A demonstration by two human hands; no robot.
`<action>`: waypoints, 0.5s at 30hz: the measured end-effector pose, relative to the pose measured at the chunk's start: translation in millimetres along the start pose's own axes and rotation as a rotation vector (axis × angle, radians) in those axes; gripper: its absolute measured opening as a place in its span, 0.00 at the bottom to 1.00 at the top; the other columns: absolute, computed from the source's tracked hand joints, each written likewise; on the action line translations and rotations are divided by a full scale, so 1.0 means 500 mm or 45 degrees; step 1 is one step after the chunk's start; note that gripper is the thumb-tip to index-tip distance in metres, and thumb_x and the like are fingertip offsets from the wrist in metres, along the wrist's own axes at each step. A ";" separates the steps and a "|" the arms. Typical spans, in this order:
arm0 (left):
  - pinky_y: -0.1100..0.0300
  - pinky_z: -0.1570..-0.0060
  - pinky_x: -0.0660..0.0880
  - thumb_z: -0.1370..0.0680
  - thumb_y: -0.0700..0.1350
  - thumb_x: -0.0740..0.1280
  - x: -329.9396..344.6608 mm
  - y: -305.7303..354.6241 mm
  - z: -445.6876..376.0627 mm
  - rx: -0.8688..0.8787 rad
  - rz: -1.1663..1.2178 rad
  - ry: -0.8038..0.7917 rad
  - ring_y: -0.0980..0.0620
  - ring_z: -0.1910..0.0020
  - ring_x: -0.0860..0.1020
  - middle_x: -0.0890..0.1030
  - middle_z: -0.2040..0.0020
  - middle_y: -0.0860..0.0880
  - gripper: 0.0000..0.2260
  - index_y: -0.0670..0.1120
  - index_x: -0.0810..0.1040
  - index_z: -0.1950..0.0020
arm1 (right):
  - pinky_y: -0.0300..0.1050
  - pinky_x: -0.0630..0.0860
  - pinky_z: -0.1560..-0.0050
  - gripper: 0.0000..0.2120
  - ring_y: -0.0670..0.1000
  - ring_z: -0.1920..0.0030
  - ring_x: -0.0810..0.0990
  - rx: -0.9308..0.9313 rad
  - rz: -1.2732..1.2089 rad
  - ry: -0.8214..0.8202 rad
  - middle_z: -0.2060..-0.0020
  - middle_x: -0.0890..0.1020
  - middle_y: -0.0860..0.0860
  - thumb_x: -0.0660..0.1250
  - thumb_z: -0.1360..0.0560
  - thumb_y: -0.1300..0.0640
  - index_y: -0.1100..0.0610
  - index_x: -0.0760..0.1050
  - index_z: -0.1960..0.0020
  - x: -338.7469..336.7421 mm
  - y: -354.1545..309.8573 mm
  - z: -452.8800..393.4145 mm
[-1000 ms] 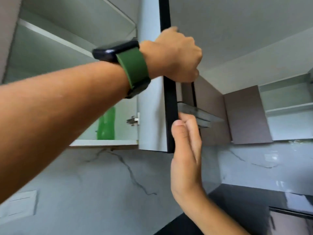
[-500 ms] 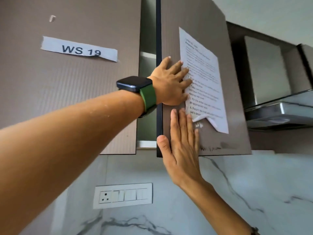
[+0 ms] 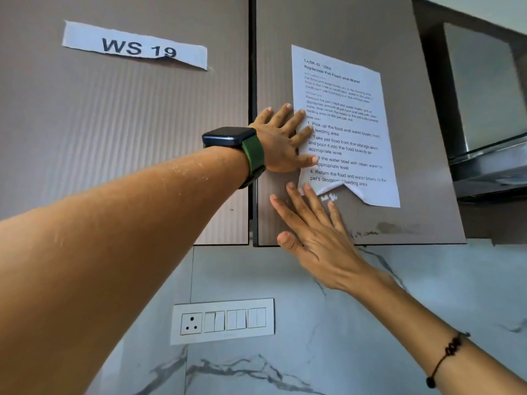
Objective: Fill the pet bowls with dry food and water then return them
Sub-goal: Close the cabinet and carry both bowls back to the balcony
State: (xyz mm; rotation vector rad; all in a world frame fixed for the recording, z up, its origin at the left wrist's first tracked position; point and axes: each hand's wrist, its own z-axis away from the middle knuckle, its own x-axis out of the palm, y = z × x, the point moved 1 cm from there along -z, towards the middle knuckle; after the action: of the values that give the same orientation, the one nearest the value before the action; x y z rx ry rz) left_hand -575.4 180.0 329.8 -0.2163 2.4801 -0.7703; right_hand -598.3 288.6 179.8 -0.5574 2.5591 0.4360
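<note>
No pet bowl, food or water was in view; the frame showed two closed brown wall-cabinet doors. The right cabinet door (image 3: 328, 29) carried one printed task sheet (image 3: 350, 155), headed "TASK ID", number not legible, and "Replenish Pet Food and Water". Readable steps: "1. Pick up the food and water bowls from feeding area"; "Take pet food from the storage area and pour it into the food bowl to an appropriate level"; "...the water bowl with clean water to appropriate level"; "4. Return the food and water bowls to the pet's designated feeding area". The sheet's bottom edge was torn and curled. The left hand (image 3: 281, 143) lay flat on this door, fingers spread and straight, fingertips overlapping the sheet's left edge; it held nothing. Its wrist bore one dark smartwatch (image 3: 229, 136) on a green strap. The right hand (image 3: 316, 238) pressed flat below it, fingers straight, tips just under the sheet's torn corner; one dark cord bracelet (image 3: 447, 356) on that wrist. The left cabinet door (image 3: 114, 138) bore one paper strip (image 3: 137, 47) reading "WS 19". Below, on the marble-patterned wall, sat one white switch plate (image 3: 224, 320) with one socket and three switch modules. A range hood (image 3: 490, 161) sat at right.
</note>
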 end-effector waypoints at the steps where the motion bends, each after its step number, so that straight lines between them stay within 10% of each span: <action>1: 0.46 0.25 0.38 0.23 0.66 0.43 0.008 0.000 -0.003 -0.003 0.030 -0.004 0.46 0.24 0.36 0.37 0.22 0.48 0.33 0.51 0.39 0.23 | 0.56 0.32 0.27 0.32 0.44 0.27 0.27 -0.024 0.017 -0.025 0.31 0.28 0.35 0.24 0.35 0.27 0.32 0.30 0.32 0.004 0.007 -0.001; 15: 0.47 0.26 0.37 0.26 0.71 0.44 0.076 0.000 -0.034 -0.036 0.139 0.088 0.45 0.24 0.36 0.38 0.22 0.47 0.38 0.52 0.40 0.23 | 0.55 0.24 0.32 0.29 0.45 0.29 0.23 -0.122 0.101 -0.028 0.30 0.28 0.37 0.31 0.30 0.32 0.35 0.30 0.31 0.061 0.053 -0.016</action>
State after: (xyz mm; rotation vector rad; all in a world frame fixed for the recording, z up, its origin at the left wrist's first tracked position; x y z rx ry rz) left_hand -616.7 177.1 325.0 -0.0650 2.5453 -0.7087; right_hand -637.7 299.1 176.0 -0.4828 2.5562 0.5915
